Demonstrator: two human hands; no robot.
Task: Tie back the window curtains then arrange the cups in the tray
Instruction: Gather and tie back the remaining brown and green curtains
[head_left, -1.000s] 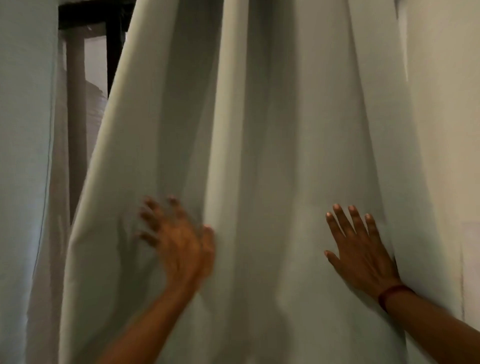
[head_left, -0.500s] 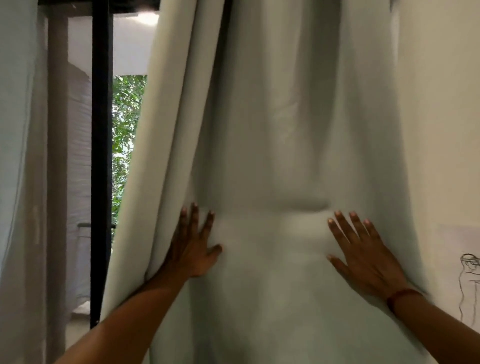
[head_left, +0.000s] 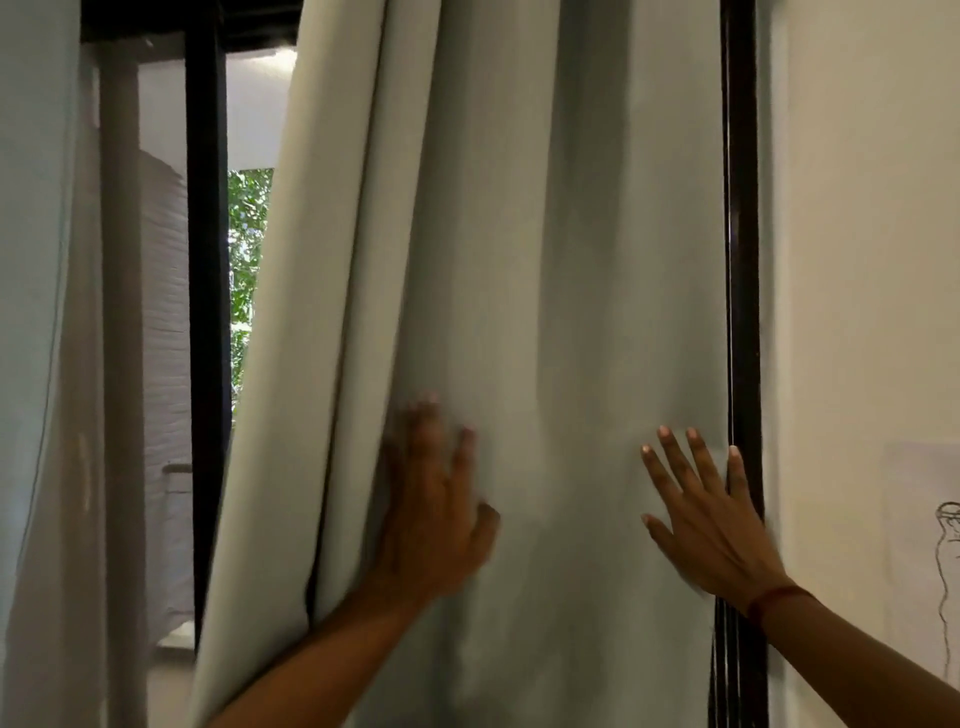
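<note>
A pale grey-green curtain (head_left: 519, 260) hangs in folds across the middle of the view, bunched toward the right. My left hand (head_left: 434, 514) presses flat against its left folds, fingers straight and blurred. My right hand (head_left: 711, 525) lies flat on the curtain's right edge, fingers spread, with the little finger over the dark window frame (head_left: 743, 260). A second curtain (head_left: 31, 312) hangs at the far left. No cups or tray are in view.
Between the two curtains the window shows a dark upright bar (head_left: 208, 312), a white brick wall and green leaves (head_left: 249, 260) outside. A cream wall (head_left: 872, 260) stands at the right with a paper sketch (head_left: 935, 571) on it.
Both hands have pushed the curtain to the right. The gap at the left has widened and the dark frame at the right edge has come into view.
</note>
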